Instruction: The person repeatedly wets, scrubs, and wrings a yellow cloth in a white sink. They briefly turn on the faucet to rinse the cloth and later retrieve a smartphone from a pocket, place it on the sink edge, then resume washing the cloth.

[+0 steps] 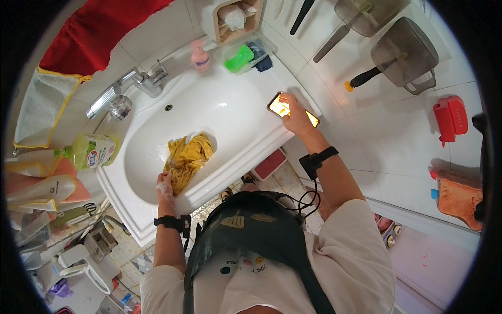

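Soap suds cover my left hand [164, 184], which grips the edge of a wet, crumpled yellow cloth [188, 157]. The cloth lies in the front left part of a white washbasin [231, 129], with a whitish patch of fabric or foam at its far side. Over the basin's right ledge, my right hand [296, 117] has its fingers bent across a smartphone [277, 105] with a lit screen. Whether the fingers grip the phone or only touch it is unclear. A strapped device sits on each wrist.
A chrome faucet [147, 84] rises at the back left, near a green pump bottle [96, 151]. Behind the basin stand a pink pump bottle [200, 59] and a clear tray holding a green soap dish or brush [239, 59]. Grey cups [404, 59] hang on the right wall.
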Motion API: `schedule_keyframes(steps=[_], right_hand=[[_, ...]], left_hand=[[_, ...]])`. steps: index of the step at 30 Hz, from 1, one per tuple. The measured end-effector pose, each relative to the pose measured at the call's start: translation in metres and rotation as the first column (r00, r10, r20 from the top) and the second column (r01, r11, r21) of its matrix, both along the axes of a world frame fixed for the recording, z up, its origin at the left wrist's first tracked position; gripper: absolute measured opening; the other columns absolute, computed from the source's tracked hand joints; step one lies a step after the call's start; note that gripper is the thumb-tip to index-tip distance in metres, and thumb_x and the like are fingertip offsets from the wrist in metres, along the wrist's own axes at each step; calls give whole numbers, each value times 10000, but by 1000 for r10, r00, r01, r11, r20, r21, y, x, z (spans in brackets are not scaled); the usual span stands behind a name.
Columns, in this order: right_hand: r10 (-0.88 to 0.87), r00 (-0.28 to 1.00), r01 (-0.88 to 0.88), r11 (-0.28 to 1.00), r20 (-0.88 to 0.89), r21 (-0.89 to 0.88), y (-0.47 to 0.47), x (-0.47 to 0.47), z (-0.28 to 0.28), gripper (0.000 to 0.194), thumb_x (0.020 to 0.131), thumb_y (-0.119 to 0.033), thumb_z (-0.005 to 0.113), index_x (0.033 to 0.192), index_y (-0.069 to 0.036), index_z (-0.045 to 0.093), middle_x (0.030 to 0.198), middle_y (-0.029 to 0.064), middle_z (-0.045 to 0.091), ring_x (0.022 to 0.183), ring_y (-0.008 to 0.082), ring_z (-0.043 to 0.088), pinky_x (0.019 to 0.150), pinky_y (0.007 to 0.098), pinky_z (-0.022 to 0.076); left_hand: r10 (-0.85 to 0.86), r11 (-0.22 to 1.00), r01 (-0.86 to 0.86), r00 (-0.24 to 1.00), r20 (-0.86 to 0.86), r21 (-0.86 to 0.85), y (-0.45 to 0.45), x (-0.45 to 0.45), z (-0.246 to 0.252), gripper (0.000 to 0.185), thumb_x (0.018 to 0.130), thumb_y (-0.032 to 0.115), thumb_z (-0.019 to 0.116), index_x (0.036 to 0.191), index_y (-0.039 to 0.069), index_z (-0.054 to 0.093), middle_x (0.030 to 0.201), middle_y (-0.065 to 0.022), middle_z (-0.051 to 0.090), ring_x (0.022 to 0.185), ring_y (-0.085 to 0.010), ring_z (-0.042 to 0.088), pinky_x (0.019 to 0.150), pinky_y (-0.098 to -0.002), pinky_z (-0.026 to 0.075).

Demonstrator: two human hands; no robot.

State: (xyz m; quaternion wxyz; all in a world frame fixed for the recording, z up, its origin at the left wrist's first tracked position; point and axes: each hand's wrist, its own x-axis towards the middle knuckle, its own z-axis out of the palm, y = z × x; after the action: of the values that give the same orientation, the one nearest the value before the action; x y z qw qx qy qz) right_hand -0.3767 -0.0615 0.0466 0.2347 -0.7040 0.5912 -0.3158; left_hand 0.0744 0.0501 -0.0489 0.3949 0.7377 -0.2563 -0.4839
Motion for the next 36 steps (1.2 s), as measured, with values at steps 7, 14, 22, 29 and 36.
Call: schedule_keyframes(steps=[7,14,22,29,36], right_hand=[[-25,999,24,1000,-28,-10,0,-1,6,504,649,82,478,1126,-51,384,1097,179,485,1042,340,477,864,363,406],[-115,993,121,970,40,-212,8,-21,28,468,641,81,493,1088,-40,427,1063,161,498,1012,300,512,851,343,420],[-342,927,365,917,-154,160,9,-56,17,346,788,-87,511,1128,-69,456,949,153,572,912,265,562,739,343,448],[-90,705,219,971,-704,95,6,-10,-15,750,616,-379,647,1228,-64,353,1085,140,509,1017,316,480,820,484,375],[50,817,125,957,-575,260,1,12,20,600,592,-235,647,1113,-18,442,988,185,539,934,328,516,785,420,429]], left_hand=[[62,996,-73,982,-177,-55,2,-2,-1,92,831,145,570,896,97,525,760,16,520,697,-88,469,631,-214,400],[72,997,-76,986,-150,-22,0,3,-11,89,834,137,564,892,99,508,764,16,524,694,-85,474,631,-214,405],[37,997,-48,987,-154,-65,2,13,-30,90,835,146,565,894,92,523,758,25,514,703,-75,454,636,-200,374],[44,998,-48,993,-110,-31,-1,1,-7,123,829,173,575,897,83,527,758,11,518,706,-82,454,647,-203,374],[52,996,-58,994,-92,-61,0,-4,-4,202,822,194,577,962,62,513,827,-19,530,759,-121,471,680,-243,389]])
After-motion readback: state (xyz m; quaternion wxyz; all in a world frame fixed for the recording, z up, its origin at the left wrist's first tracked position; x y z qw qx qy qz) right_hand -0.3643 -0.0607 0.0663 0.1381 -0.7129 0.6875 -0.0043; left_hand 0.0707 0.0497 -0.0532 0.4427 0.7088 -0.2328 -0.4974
